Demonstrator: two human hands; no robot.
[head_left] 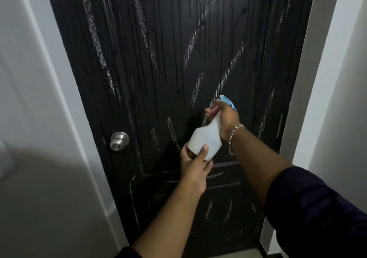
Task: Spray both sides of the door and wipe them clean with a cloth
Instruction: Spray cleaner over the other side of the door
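step: spraying this face of the black door (158,79); upper half already wet, drips run down it, lower panels look drier, white chalky streaks all over
right hand (226,116): wrapped round the neck of the white spray bottle (206,136), fingers on the pink trigger (212,111); chain bracelet (234,134) on the wrist
left hand (195,162): cups the bottle base from below, thumb up the near side, fingers curled under
nozzle: blue spray head (228,102) points up and left at the door, close to the surface, not touching
bottle vs hands: held between both, tilted, base low and left, head high and right; sits in front of the door's middle, right of the round metal knob (119,141)
how to do it well: keep the nozzle a bit off the door so mist spreads, not one running jet; work down to the dry lower panels and out to the left and right edges; full trigger pulls; left hand steadies the base so aim holds
risk: too much liquid already dripping, likely to pool at the bottom; wipe soon
cloth: not in view
other side of door: not visible, judged not done yet
surroundings: white door frame (59,99) left and right, door shut
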